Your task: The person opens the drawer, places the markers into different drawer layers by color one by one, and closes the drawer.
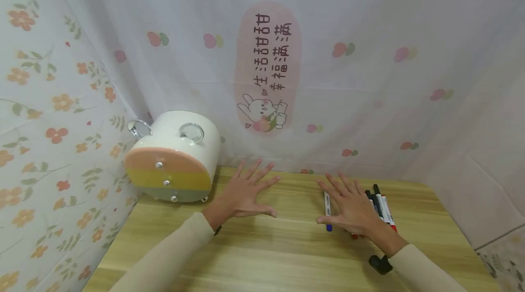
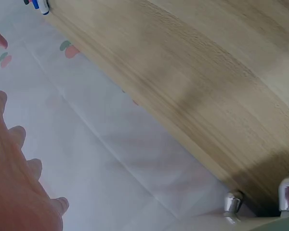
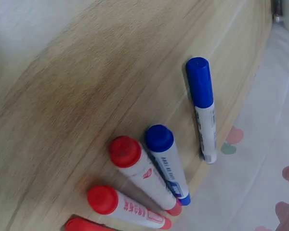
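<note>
My left hand (image 1: pixel 245 195), palm down with fingers spread, hovers above the table just right of a white rounded drawer box (image 1: pixel 211 146). My right hand (image 1: pixel 352 210), also spread palm down, is above several whiteboard markers and holds none of them. One blue-capped marker (image 1: pixel 327 210) lies by its thumb. In the right wrist view, this blue-capped marker (image 3: pixel 206 125) lies apart from another blue marker (image 3: pixel 168 163) and several red ones, including a red marker (image 3: pixel 147 178). The left wrist view shows part of the left hand (image 2: pixel 19 178) with nothing in it.
The drawer box has orange, yellow and green drawers with silver knobs (image 1: pixel 166 182), and ring-shaped chrome ears (image 1: pixel 192 132). Its metal feet (image 2: pixel 233 203) show in the left wrist view. A printed curtain (image 1: pixel 348 100) hangs behind the wooden table (image 1: pixel 279 255), and a floral one (image 1: pixel 53 146) at left.
</note>
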Demonstrator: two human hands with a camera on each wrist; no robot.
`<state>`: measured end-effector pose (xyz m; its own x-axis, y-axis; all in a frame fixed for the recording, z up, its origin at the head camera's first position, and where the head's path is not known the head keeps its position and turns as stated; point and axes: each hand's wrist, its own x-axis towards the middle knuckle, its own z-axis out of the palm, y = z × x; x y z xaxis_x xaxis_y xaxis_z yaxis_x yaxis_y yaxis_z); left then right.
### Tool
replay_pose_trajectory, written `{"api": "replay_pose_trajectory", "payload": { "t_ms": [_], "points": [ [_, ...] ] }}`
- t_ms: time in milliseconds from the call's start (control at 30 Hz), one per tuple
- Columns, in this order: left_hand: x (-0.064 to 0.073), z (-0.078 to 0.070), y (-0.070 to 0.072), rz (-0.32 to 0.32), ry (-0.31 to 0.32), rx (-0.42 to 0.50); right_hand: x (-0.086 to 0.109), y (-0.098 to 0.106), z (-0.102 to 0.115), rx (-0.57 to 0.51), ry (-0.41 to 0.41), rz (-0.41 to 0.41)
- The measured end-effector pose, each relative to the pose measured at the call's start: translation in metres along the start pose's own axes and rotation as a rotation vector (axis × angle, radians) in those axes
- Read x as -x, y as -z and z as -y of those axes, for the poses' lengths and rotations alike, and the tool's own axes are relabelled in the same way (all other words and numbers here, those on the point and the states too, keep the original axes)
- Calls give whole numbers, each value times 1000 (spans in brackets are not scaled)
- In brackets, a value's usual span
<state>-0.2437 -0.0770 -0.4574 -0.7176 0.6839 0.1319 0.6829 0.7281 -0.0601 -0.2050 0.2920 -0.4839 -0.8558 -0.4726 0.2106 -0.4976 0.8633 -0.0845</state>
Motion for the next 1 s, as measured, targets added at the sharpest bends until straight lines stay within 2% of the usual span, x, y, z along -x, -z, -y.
{"api": "replay_pose_trajectory", "payload": {
  "t_ms": [200, 433, 733, 1000],
  "points": [
    [4, 5, 1, 5, 6, 39, 5, 1, -7, -11, -9, -6],
    [10, 11, -1, 34, 20, 20, 11, 4, -14, -29, -40, -8],
    [21, 21, -3, -5, 33, 30, 21, 4, -24, -17, -59, -51],
    [30, 26, -7, -2, 70, 69, 29, 5, -32, -16, -123, -19]
  ]
}}
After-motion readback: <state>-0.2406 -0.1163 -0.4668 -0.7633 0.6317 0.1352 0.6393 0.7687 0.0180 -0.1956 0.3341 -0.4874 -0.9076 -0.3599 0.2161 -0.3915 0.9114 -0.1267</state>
